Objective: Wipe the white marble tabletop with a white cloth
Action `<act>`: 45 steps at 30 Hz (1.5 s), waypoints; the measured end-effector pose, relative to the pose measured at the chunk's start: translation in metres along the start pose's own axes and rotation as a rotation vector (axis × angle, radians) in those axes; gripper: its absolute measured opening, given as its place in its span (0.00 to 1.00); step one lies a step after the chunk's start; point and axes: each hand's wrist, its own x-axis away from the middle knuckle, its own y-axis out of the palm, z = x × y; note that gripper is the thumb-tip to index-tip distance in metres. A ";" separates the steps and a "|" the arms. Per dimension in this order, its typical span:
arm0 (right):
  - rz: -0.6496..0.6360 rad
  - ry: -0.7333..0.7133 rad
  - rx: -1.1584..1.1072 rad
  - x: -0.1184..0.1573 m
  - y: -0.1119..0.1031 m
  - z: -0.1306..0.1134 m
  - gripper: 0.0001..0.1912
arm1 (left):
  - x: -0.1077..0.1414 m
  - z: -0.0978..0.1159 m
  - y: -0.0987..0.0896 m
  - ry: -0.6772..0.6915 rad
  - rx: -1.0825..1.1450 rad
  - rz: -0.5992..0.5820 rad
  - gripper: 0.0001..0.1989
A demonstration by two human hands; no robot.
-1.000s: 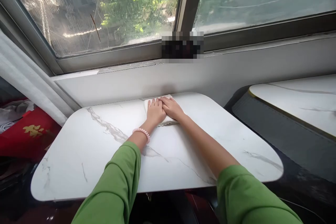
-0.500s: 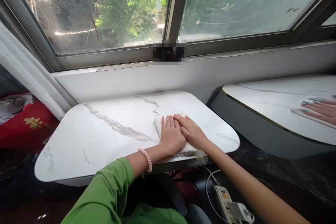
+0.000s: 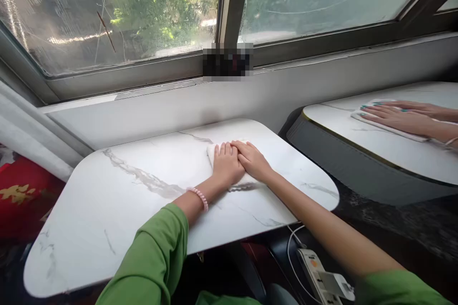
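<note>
A folded white cloth (image 3: 248, 182) lies on the white marble-patterned table (image 3: 150, 228), right of its middle. My left hand (image 3: 228, 164) rests flat on the cloth with its fingers stretched out. Beside it and touching it, my right hand (image 3: 252, 159) also lies flat on the cloth, fingers extended toward the left hand. Between them the hands cover much of the cloth; its upper left corner and lower edge still show. A pink beaded bracelet (image 3: 199, 198) circles my left wrist.
At right, another person's hands (image 3: 404, 118) press a white cloth (image 3: 393, 131) on a second marble-patterned table (image 3: 336, 126). A power strip (image 3: 317, 271) with white cables sits below my right arm. The window wall (image 3: 153, 119) borders the back; a red bag (image 3: 28, 200) is at left.
My hands and the cloth have moved away from the table's near edge, toward the wall. The other person's hands have come further into view. The camera view has shifted somewhat.
</note>
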 end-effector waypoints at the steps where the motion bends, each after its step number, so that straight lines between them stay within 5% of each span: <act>1: 0.003 0.008 -0.009 -0.015 0.004 0.002 0.26 | -0.012 -0.008 0.001 -0.014 0.002 0.019 0.25; 8: 0.029 -0.028 -0.055 -0.107 0.029 0.018 0.25 | -0.084 -0.058 0.007 -0.088 -0.023 0.101 0.22; 15: 0.023 -0.042 -0.026 -0.131 0.034 0.026 0.25 | -0.107 -0.073 0.012 -0.079 -0.055 0.138 0.21; 22: -0.012 -0.046 0.087 -0.085 0.021 0.022 0.27 | -0.075 -0.049 0.010 -0.030 -0.051 0.055 0.24; 31: 0.043 -0.143 0.097 0.070 -0.020 0.019 0.26 | 0.039 0.039 0.002 0.142 -0.037 -0.039 0.29; 35: 0.055 -0.149 0.108 0.113 -0.035 0.023 0.27 | 0.064 0.064 -0.004 0.217 -0.007 -0.084 0.30; 40: 0.062 -0.100 0.117 0.109 -0.036 0.030 0.26 | 0.054 0.063 -0.001 0.259 0.010 -0.103 0.30; 45: 0.031 -0.044 0.132 0.052 -0.022 0.035 0.27 | 0.009 0.034 0.008 0.190 0.020 -0.080 0.29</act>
